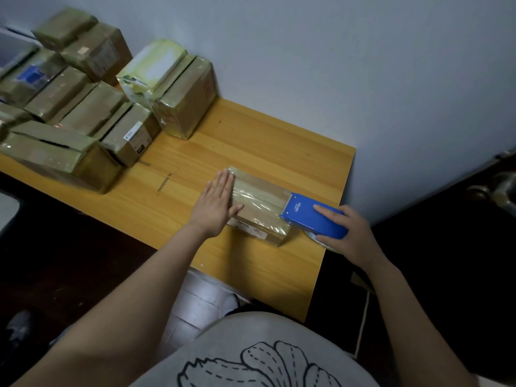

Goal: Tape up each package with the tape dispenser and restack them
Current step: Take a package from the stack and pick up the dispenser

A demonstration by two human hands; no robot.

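Brown package (259,208), glossy clear tape

Parcel-packing room, stacked packages (69,107), wooden table (251,152)

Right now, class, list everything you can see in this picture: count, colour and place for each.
package being taped: one, brown under clear tape, near the table's right end
tape dispenser: one, blue, at that package's right end
other packages: roughly ten, mostly brown, one white and yellow, stacked at the table's left; exact count unclear
table: one, light wood, against the wall
wall: one, pale grey, behind the table
left hand: one, bare, flat on the package's left end
right hand: one, bare, grips the tape dispenser
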